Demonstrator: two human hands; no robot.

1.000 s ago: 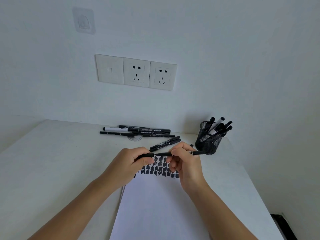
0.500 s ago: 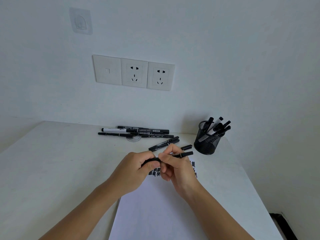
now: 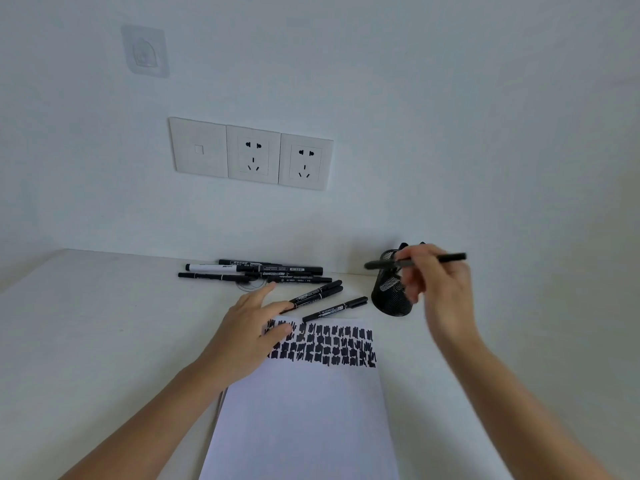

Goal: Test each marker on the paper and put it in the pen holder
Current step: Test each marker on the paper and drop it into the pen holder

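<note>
My right hand (image 3: 440, 289) grips a capped black marker (image 3: 450, 258), held level just above and in front of the black mesh pen holder (image 3: 391, 299). Markers inside the holder are mostly hidden behind the hand. My left hand (image 3: 252, 323) is empty, fingers spread, resting at the top left corner of the white paper (image 3: 304, 410), which carries rows of black test marks (image 3: 325, 344). Two black markers (image 3: 317, 292) lie just beyond its fingertips, and another black marker (image 3: 336, 309) lies at the paper's top edge.
Several more markers (image 3: 256, 270) lie in a row near the wall at the back of the white table (image 3: 86, 341). Wall sockets (image 3: 252, 154) and a clear adhesive hook (image 3: 145, 51) are on the wall. The table's right edge runs close beyond the holder.
Both hands were together capping the marker over the paper. The right hand has since carried it up and right to the pen holder; the left hand let go and dropped to the paper's corner.
</note>
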